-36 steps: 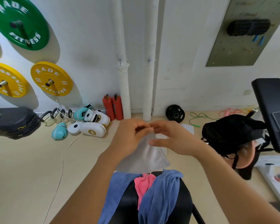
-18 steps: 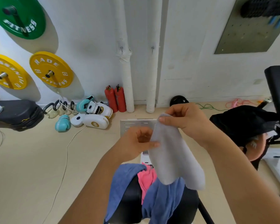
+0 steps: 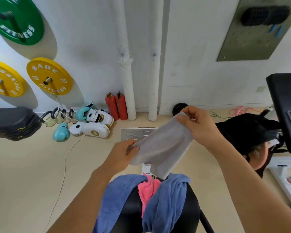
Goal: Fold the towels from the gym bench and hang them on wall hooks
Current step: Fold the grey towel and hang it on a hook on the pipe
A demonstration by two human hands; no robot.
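Evidently the grey towel (image 3: 161, 148) is held up in the air between both hands so it can be doubled over before it goes on a hook. The right hand (image 3: 200, 126) pinches its upper corner, fingers curled with the thumb against the cloth, and holds it high. The left hand (image 3: 123, 153) grips the lower left edge, fingers closed around a bunched bit of fabric. Held this way the cloth stretches slantwise from lower left to upper right, and its free end hangs down toward the bench. It looks already folded once, though I cannot tell how many layers there are.

Below the hands, the black gym bench (image 3: 131, 209) carries two blue towels (image 3: 166, 199) draped over its pad, with a pink towel (image 3: 148, 190) between them; these seem left to do.

On the wall ahead, two small hooks (image 3: 154, 55) sit on the white pipes (image 3: 127, 78), both bare, and they are likely the place for hanging. Between the person and the pipes lie a white metal plate (image 3: 136, 132) on the floor and two red fire extinguishers (image 3: 116, 105) at the pipe's foot. Boxing gloves and pads (image 3: 92, 124) lie to the left, near a white cable (image 3: 64, 165) trailing across the floor, which could catch a foot. A black bag (image 3: 244, 130) sits just right of the right hand, touching a second bench (image 3: 284, 111).
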